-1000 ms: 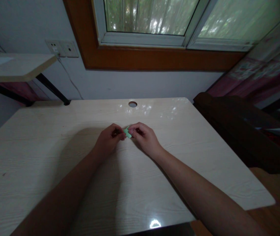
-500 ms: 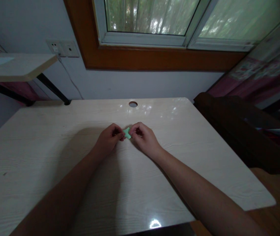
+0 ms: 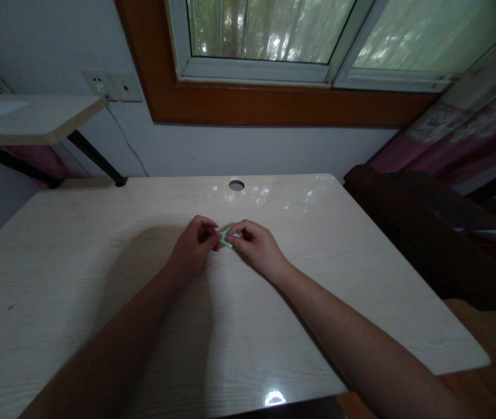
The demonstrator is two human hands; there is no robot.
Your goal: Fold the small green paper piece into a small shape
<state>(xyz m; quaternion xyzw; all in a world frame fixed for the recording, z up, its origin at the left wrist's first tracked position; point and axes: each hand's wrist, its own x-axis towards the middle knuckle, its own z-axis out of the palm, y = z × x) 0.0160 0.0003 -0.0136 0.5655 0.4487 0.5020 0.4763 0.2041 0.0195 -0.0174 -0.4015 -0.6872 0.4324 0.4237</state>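
Observation:
A small light green piece of folded paper point(image 3: 227, 241) is between my two hands, just above or on the pale wood-grain desk point(image 3: 269, 331). My left hand point(image 3: 195, 243) pinches its left side between thumb and fingers. From the right, my right hand point(image 3: 254, 241) has its thumb and forefinger closed on the paper, over its middle and right part. The fingers cover much of the paper, so its full shape is hidden.
A raised shelf point(image 3: 34, 125) on black legs stands at the desk's back left. Near the back edge is a round cable hole point(image 3: 236, 185). A cord hangs from the wall socket point(image 3: 112, 87). Beyond the desk's right edge is a dark brown piece of furniture point(image 3: 422, 233).
My right thumb and forefinger have shifted inward over the green paper and now cover more of its middle. My left hand keeps nearly the same place.

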